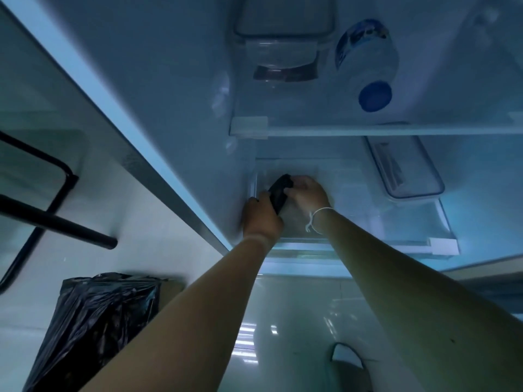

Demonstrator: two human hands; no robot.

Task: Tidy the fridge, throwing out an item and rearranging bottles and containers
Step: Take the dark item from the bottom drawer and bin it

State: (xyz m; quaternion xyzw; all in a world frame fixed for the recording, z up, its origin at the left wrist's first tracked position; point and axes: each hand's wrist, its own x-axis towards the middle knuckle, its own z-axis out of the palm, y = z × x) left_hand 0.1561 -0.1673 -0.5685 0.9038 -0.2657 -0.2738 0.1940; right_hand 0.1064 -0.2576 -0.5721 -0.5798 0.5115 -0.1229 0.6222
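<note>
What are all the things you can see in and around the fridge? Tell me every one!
water bottle: one, clear with a blue cap and blue label, lying on the upper shelf, right side
clear container: one, see-through, something dark at its bottom, upper shelf, left of the bottle
second clear container: one, see-through, lower shelf, right side
dark item: one, black, lower shelf at the left, held in both hands; what it is cannot be told
bin bag: one, black, on the floor left of the fridge
black metal frame: one, far left, beside the fridge
left hand: one, gripping the dark item
right hand: one, on the dark item, pale string on its wrist
</note>
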